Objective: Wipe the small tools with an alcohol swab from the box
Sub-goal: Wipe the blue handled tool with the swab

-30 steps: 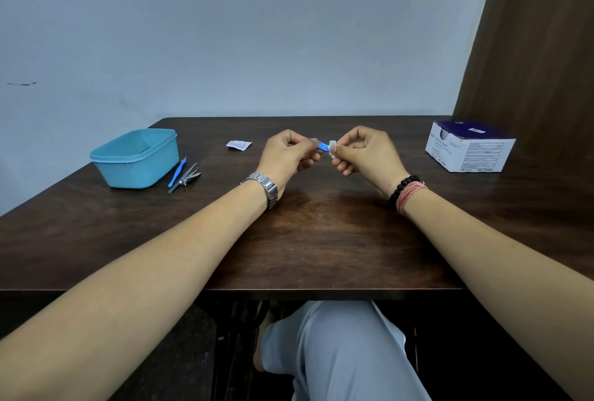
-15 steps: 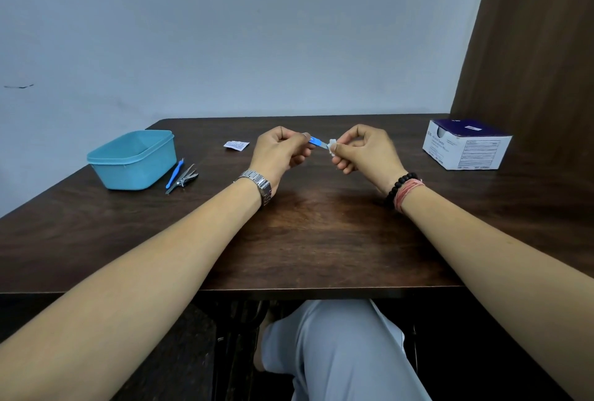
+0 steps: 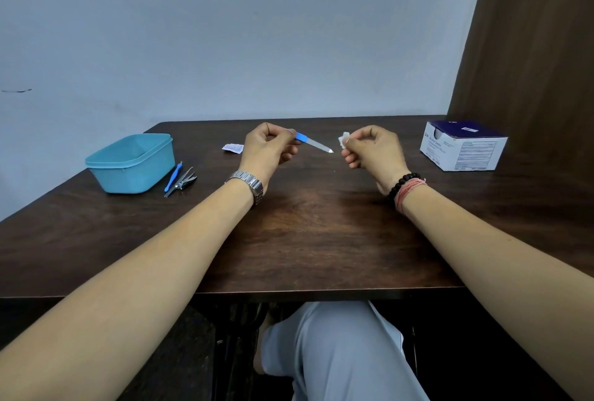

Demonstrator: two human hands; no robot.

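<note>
Left hand (image 3: 268, 151) pinches blue-handled file (image 3: 313, 142); right hand (image 3: 373, 150) pinches crumpled white swab (image 3: 344, 138).

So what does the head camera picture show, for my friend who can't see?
The left hand pinches a blue-handled file, its tip just apart from the swab in the right hand. The swab box sits right, a teal tub left.
</note>
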